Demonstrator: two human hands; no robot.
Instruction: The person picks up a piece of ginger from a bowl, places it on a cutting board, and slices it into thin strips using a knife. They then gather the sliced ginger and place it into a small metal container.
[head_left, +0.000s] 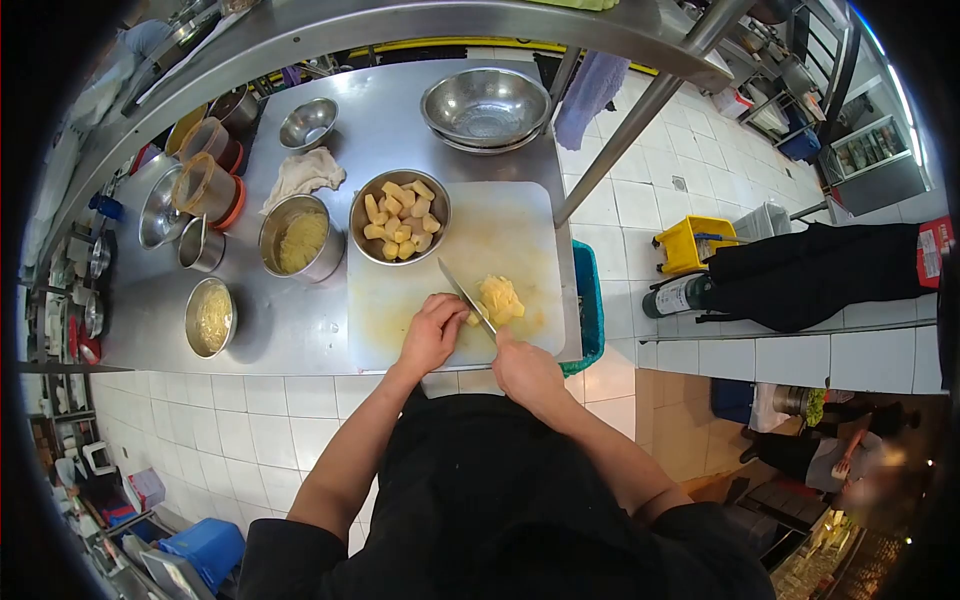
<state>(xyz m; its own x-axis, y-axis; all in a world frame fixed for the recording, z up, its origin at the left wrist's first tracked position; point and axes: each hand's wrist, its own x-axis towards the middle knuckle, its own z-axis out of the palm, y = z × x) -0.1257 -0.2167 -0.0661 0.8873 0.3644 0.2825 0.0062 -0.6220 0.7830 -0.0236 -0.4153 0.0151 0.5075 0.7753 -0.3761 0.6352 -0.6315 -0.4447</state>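
My right hand (529, 374) is closed around the handle of a kitchen knife (464, 292), its blade slanting up and left over the white cutting board (400, 305). Just left of the blade, my left hand (434, 331) has its fingers curled down on a pale yellow vegetable piece, mostly hidden by the fingers and blade. On the blade's right side lies a heap of cut pale yellow pieces (501, 298). Behind my hands, a steel bowl (357, 222) of peeled yellow chunks (402, 215) rests partly on the board.
Left on the steel table (290, 340) are a pot (268, 262) with yellow shreds, a smaller bowl (232, 335) and a crumpled cloth (305, 175). Stacked bowls (487, 105) stand at the back. A teal bin (590, 320) is beside the right edge. Another person (815, 455) stands far right.
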